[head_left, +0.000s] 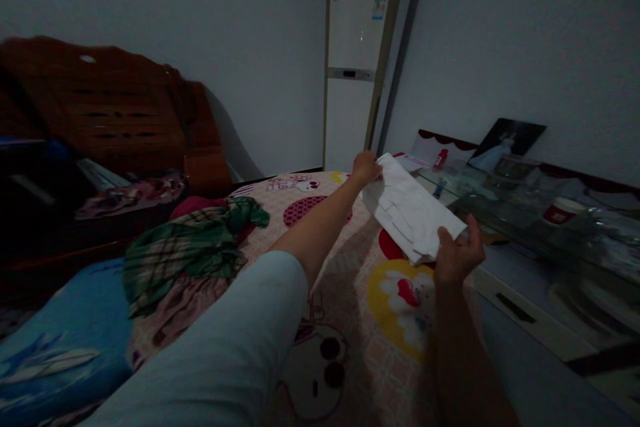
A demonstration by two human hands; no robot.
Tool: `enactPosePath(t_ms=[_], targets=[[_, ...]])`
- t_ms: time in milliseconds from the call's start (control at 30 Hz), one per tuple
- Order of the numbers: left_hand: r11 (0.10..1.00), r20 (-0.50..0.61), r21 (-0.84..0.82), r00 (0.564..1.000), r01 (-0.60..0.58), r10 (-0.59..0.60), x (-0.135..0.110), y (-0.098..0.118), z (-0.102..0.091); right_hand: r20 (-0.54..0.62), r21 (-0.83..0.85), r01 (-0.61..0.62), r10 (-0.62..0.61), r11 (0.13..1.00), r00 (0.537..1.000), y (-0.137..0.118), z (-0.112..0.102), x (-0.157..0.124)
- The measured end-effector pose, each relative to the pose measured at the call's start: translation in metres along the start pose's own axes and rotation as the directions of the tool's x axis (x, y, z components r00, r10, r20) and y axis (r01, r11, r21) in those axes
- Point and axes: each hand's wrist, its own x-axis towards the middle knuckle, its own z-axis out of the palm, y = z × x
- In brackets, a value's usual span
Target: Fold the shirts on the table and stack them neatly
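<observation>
A folded white cloth (407,208) is held up above the bed between both hands. My left hand (366,167) grips its far end, fingers closed around the edge. My right hand (457,253) pinches the near end, thumb on top. Below them lies the patterned bedsheet (350,293) with pink, red and yellow cartoon prints. A green plaid garment (193,247) lies crumpled on the bed to the left of my left arm.
A blue pillow (65,333) sits at the lower left. A wooden headboard (105,107) and piled clothes stand at the left. A glass-topped side table (540,220) with a cup, a framed photo and small items is right. A standing air conditioner (357,53) fills the corner.
</observation>
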Motion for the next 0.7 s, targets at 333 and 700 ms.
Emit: enactPosePath(t_ms=[333, 700], targets=[[0.953, 0.105, -0.031, 0.947, -0.301, 0.303, 0.028, 0.049, 0.08, -0.178, -0.107, -0.106, 0.086, 0.989, 0.98, 0.019, -0.014, 0.011], [0.912, 0.161, -0.219, 0.909, -0.347, 0.384, -0.022, 0.004, 0.143, -0.068, -0.542, 0.045, -0.098, 0.839, 0.993, 0.047, -0.037, 0.019]])
